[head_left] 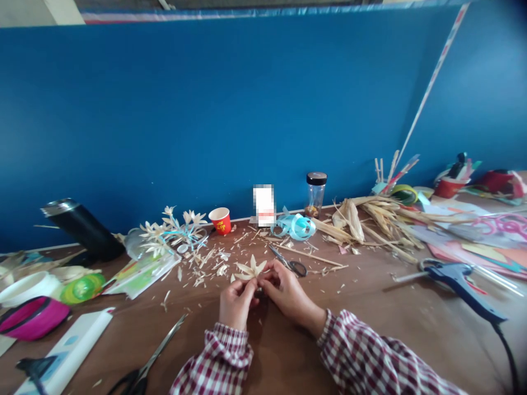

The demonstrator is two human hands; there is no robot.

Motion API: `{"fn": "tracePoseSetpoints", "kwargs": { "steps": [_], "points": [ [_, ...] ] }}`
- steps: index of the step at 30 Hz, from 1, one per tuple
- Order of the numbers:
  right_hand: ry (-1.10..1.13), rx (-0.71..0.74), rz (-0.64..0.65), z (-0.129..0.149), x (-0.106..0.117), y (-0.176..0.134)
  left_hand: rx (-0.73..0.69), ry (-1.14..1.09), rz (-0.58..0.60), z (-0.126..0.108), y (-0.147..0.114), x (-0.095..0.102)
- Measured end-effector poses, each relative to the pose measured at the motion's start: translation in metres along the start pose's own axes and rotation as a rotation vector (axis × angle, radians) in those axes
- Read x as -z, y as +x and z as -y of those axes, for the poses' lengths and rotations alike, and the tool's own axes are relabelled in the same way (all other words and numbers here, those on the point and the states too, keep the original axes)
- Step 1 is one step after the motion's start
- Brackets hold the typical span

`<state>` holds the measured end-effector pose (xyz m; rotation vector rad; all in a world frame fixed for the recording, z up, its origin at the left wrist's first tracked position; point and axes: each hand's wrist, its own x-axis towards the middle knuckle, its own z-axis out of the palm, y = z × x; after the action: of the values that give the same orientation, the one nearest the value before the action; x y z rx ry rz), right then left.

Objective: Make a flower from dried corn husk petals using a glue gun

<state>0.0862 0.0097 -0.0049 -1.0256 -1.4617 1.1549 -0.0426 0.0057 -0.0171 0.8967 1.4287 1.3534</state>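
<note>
Pale flower (251,270) pinched by fingertips of left hand (236,302) and right hand (289,293);
petals (242,268) could be torn by overtight pinching.

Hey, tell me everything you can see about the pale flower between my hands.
The pale flower is cream-coloured, with several slender, pointed petals spreading outward like a star. It looks handmade, perhaps from dried husk, with a dry, matte surface. The petals are open, one pointing away from you and others fanning toward the left. Fingertips of your left hand and right hand meet at its base, holding it over the brown table. Your fingers hide the base, so I can't tell whether there's a stem.
</note>
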Motion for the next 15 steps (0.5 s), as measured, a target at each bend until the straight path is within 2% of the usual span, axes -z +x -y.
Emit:
{"fn": "tracePoseSetpoints", "kwargs": {
  "steps": [4, 8, 11, 15],
  "points": [
    [-0.092, 0.036, -0.096, 0.011, 0.011, 0.002, 0.043, -0.048, -0.043, -0.006, 0.005, 0.005],
    [-0.060, 0.052, -0.197, 0.019, 0.028, 0.001, 0.026, -0.061, -0.027, -0.011, 0.005, 0.006],
    [-0.086, 0.050, -0.198, 0.019, 0.043, -0.005, -0.004, -0.034, -0.024, -0.011, 0.004, 0.006],
    [-0.340, 0.069, -0.133, 0.026, 0.064, -0.019, -0.075, 0.065, -0.029, -0.012, 0.002, 0.007]
  ]
}}
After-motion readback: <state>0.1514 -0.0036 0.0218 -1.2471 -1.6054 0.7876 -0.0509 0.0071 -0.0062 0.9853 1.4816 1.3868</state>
